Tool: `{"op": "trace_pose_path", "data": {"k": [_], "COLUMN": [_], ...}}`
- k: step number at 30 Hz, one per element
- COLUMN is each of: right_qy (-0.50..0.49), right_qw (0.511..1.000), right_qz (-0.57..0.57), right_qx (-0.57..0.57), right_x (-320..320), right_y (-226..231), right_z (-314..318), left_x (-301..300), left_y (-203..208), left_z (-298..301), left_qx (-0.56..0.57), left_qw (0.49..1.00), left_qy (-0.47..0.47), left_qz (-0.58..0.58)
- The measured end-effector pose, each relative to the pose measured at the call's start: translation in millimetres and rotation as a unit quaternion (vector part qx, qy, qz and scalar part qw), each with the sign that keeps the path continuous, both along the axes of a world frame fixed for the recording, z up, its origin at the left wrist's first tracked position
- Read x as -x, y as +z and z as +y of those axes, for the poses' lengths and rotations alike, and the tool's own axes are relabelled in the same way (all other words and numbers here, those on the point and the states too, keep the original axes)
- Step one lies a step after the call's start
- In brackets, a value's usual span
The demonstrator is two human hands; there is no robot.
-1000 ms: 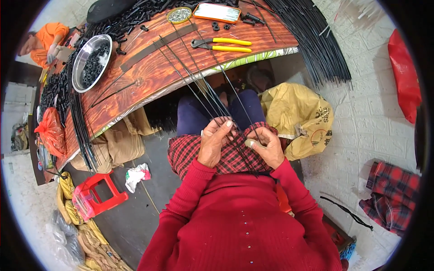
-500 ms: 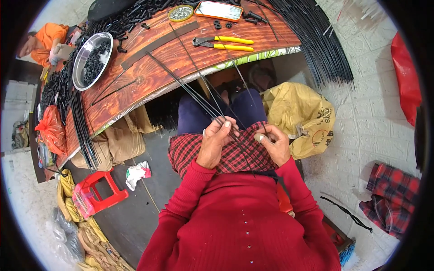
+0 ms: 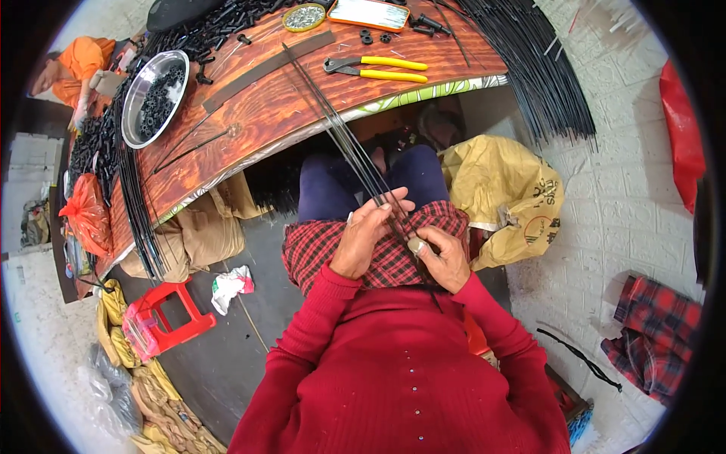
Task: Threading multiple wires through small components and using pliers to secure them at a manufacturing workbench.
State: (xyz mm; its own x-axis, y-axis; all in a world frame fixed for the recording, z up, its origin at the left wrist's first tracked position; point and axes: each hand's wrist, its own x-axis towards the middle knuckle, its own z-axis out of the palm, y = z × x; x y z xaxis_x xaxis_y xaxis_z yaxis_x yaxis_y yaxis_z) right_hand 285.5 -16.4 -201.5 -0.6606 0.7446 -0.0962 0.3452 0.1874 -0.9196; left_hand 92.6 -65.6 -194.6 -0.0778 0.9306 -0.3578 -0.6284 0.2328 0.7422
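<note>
1. The tabletop (image 3: 265, 113) has its near edge over the person's knees, prob. so that all stays w/in reach.
2. The black stack (image 3: 544, 83) lies at the right end & hangs past the near right corner, maybe for easy picking.
3. The rods (image 3: 340, 129) go from the lap, across the near edge, to above the tabletop; being long, they prob. need this free room.
4. The bowl (image 3: 134, 122) w/ small black parts sits in the left half, back from the near edge.
5. L hand (image 3: 363, 238): fingers half open, rods passing b/w thumb & fingers; it seems to guide, not to grip.
6. R hand (image 3: 445, 261): thumb & forefinger closed on the rods' lower part, prob. to steady them.
7. Pliers (image 3: 393, 63) lie unused by the near edge, handles toward the right end.
8. Vs. 0.5 s ago: the fanned rods are now one narrow bundle, hands are closer together, L fingers straighter.
</note>
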Motion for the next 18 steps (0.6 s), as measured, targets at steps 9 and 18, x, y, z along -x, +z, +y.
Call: {"op": "trace_pose_path", "data": {"k": [9,18], "right_qy": [-0.031,-0.04], "right_qw": [0.965,0.939], "right_qz": [0.076,0.091], "right_qx": [0.25,0.329], "right_x": [14,24], "right_y": [2,29], "right_z": [4,11], "left_x": [7,23], "left_y": [5,14], "left_z": [11,38], "left_qx": [0.015,-0.01], "left_qw": [1.0,0.997], "left_qy": [0.021,0.07], "left_qz": [-0.001,0.015]}}
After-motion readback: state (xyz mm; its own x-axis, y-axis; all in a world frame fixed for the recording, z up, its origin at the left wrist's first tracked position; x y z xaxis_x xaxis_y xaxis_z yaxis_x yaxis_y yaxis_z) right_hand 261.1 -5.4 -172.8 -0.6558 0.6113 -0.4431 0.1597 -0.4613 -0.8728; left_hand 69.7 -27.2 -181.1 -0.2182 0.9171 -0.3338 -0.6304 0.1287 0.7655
